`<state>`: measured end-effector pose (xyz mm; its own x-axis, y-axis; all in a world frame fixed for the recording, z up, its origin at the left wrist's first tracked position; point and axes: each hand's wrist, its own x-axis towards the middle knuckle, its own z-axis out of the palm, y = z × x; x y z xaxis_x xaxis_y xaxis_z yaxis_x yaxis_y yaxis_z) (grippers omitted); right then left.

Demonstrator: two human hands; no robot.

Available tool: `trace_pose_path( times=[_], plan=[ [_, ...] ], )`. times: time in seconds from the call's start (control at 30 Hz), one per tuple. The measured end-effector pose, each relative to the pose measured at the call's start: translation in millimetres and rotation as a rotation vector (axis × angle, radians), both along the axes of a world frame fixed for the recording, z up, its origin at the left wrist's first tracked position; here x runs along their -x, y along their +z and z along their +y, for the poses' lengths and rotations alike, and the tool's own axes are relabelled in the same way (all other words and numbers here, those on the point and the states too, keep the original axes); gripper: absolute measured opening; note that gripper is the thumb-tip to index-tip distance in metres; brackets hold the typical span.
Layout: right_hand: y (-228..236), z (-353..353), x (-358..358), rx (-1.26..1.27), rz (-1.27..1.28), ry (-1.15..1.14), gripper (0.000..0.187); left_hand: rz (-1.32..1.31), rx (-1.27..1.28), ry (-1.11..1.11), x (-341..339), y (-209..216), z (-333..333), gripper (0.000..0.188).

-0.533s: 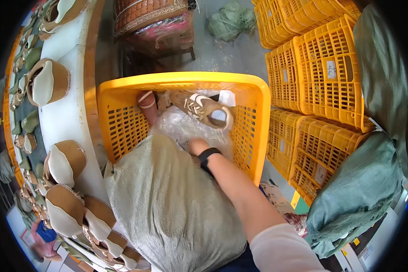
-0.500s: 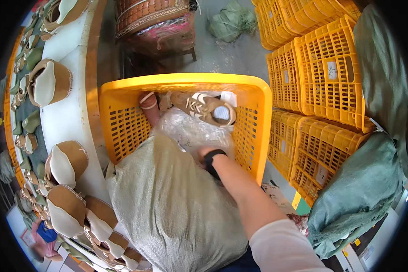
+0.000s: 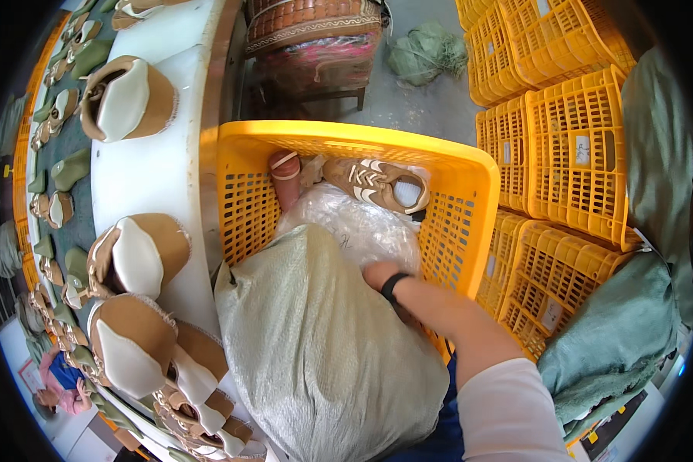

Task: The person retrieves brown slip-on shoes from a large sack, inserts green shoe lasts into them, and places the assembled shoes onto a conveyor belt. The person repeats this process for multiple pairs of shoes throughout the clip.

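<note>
My right hand reaches into a yellow plastic basket, wearing a black wristband. It lies where a large pale woven sack meets clear plastic wrapping; its fingers are mostly hidden there, so I cannot tell their grip. The sack bulges over the basket's near side. Beyond the wrapping, against the far wall, lies a brown sneaker with white laces and stripes. Next to it stands a reddish-brown, rounded piece with a pale band. My left hand is out of sight.
At left, a white bench carries several tan-and-white shoe uppers. Stacked yellow crates rise at right beside a green sack. Behind the basket are a brown woven seat and a green bundle. Another person is at lower left.
The whole view has shifted, so the basket and bench appear farther right. My right hand stays beside the sack and wrapping, slightly nearer to me.
</note>
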<state>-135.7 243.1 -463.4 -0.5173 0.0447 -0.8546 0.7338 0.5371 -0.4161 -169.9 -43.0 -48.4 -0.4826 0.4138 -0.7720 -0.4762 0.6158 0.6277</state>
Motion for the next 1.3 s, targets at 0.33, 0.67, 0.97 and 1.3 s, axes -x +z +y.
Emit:
trace_pose_path(
  times=[0.33, 0.67, 0.97, 1.3],
  plan=[
    [130.8, 132.2, 84.5, -0.467, 0.332, -0.025, 0.060, 0.213, -0.244, -0.144, -14.8, -18.4, 3.3, 0.032],
    [183.1, 4.7, 50.1, 0.261, 0.836, -0.381, 0.030, -0.439, -0.228, -0.670, 39.4, 9.2, 22.0, 0.035],
    [246.1, -28.0, 13.6, 0.095, 0.945, -0.526, 0.033, 0.780, 0.284, -1.158, 66.8, 8.6, 149.7, 0.072],
    [217.2, 25.7, 36.5, 0.600, 0.939, -0.611, 0.034, 0.708, 0.562, -1.078, 81.9, -34.7, 134.1, 0.061]
  ],
)
